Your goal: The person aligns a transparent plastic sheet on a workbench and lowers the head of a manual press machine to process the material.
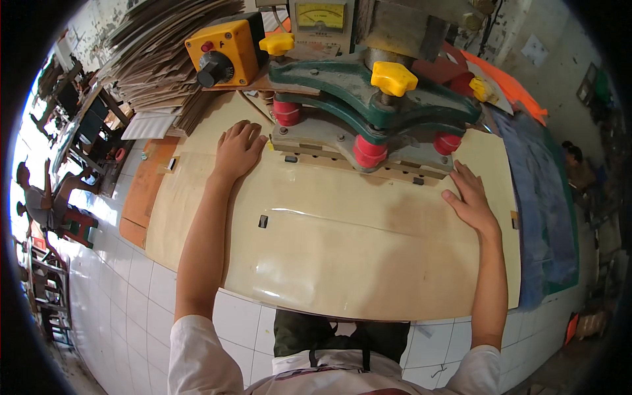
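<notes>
My left hand [238, 150] lies palm down on a large cream sheet [329, 257], fingers stretched forward beside the left end of a press head. On the other side, my right hand [471, 201] rests flat near the right end of that head, thumb apart and fingertips close to its edge. Neither hand holds anything. Between them is the press's metal plate [342, 148], carried by a green yoke [322, 82] with red cylindrical feet [370, 151] and a yellow star knob [394, 79]. Small black blocks [263, 221] sit on the sheet.
A yellow control box [227, 54] with a black dial stands behind my left hand, next to a meter [320, 18]. Stacked thin boards [155, 62] rise at the back left. Blue sheeting [543, 210] hangs at the right. A person [45, 197] sits at far left.
</notes>
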Motion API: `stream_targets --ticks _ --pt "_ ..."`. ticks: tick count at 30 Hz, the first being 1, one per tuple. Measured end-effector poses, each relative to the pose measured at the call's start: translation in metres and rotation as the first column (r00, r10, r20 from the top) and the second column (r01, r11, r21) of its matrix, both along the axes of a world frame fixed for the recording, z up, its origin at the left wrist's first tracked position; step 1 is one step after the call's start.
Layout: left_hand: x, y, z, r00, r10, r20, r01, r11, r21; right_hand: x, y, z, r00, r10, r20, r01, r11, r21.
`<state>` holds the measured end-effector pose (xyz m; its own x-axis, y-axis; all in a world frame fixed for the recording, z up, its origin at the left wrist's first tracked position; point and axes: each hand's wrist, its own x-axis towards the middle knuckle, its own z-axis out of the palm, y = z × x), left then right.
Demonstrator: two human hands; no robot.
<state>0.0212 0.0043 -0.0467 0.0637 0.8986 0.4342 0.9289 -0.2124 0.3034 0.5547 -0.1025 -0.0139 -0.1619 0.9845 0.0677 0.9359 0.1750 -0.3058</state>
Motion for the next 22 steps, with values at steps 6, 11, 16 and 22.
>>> stream_targets --ticks 6,11,16,22 --pt "0.0030 -0.0036 0.0032 1.000 -0.008 0.008 0.008 1.000 -0.005 0.0007 -0.0002 -0.0011 1.000 -0.005 0.007 0.005 1.000 -0.005" --pt "-0.0005 -0.0021 0.0011 1.000 -0.012 0.000 0.012 1.000 0.004 -0.0008 0.0005 -0.0012 1.000 -0.003 0.008 0.003 1.000 -0.009" --pt "-0.0006 -0.0006 0.0002 1.000 -0.021 0.008 0.021 1.000 0.014 -0.0016 -0.0012 0.0004 1.000 -0.006 0.001 0.006 1.000 -0.009" --pt "0.0007 0.0009 -0.0002 1.000 -0.005 0.004 0.005 1.000 0.002 0.0015 -0.0002 -0.0020 1.000 0.005 -0.006 -0.005 1.000 -0.004"
